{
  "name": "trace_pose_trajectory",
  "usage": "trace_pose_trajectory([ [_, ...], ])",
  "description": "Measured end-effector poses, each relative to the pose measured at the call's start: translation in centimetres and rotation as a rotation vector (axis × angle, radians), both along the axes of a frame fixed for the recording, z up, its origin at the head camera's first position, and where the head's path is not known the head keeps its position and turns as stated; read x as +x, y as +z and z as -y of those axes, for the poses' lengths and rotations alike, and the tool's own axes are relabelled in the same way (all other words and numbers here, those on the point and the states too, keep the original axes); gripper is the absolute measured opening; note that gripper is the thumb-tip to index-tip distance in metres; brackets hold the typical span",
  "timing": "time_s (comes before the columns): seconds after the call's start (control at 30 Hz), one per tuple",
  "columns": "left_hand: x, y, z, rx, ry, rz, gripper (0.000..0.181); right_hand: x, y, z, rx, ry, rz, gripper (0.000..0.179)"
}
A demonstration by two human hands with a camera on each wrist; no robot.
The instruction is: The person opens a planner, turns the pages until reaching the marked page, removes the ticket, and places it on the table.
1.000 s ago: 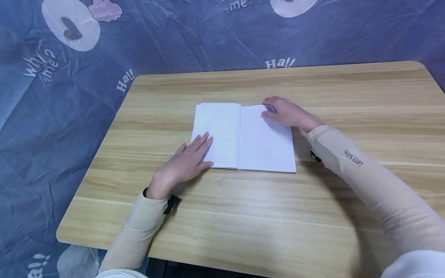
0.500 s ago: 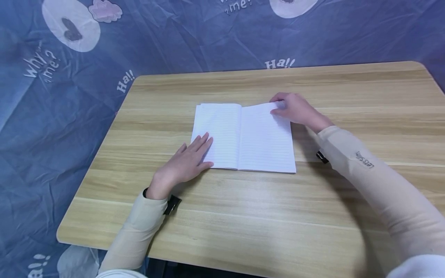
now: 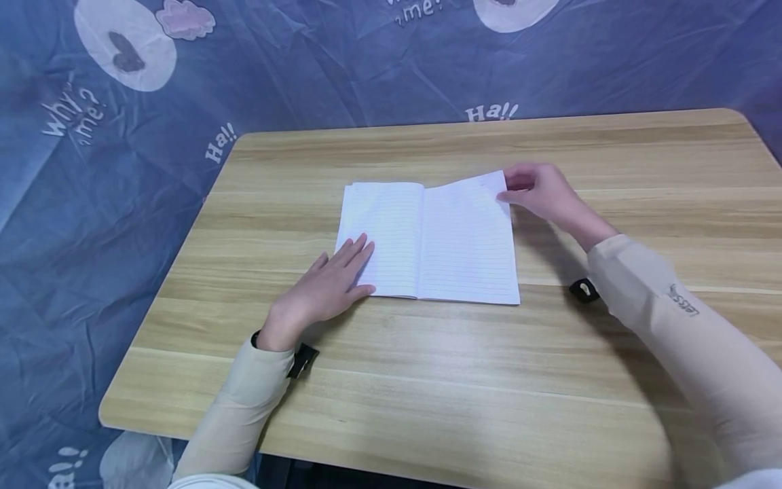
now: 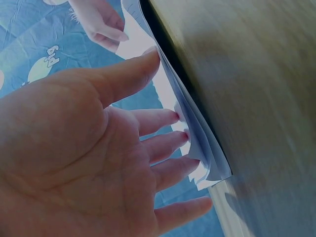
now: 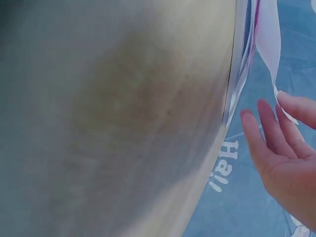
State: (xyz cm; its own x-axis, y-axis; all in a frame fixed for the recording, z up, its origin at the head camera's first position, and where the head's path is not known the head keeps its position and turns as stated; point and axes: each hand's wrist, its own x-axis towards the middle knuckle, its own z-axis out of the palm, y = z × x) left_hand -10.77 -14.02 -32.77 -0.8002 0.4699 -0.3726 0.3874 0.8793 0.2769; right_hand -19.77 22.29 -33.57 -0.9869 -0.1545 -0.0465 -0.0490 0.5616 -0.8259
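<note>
left grip [image 3: 322,288]: palm down, fingers extended | right grip [image 3: 546,195]: thumb-and-finger pinch

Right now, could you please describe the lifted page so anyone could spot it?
On the wood-grain table lies an open lined notebook. The lifted page tops its right half, the right hand pinching its far right corner. That raised corner sets it apart from the left page.

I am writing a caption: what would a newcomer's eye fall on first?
The bright open notebook on the wooden table stands out first. The right hand pinches the raised far corner of the right page; the left hand rests at the near corner of the left page. Behind the table, a blue cloth bears white words.
</note>
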Motion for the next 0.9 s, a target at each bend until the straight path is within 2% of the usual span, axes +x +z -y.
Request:
trace_pose_trajectory([
  [0.13, 0.0, 0.0, 0.0, -0.003, -0.004, -0.002, 0.072, 1.1, 0.0, -0.5, -0.084, -0.009, 0.077, 0.041],
  [0.33, 0.1, 0.1, 0.0, -0.002, -0.007, 0.001, 0.072, 2.6, 0.1, -1.0, -0.112, 0.007, 0.173, 0.051],
  [0.67, 0.0, 0.1, 0.1, -0.002, -0.007, 0.001, 0.072, 3.8, 0.0, -0.9, -0.135, 0.03, 0.225, 0.053],
  [0.9, 0.1, 0.2, 0.1, -0.003, -0.01, 0.0, 0.073, 4.5, 0.1, -0.8, -0.14, 0.037, 0.223, 0.052],
])
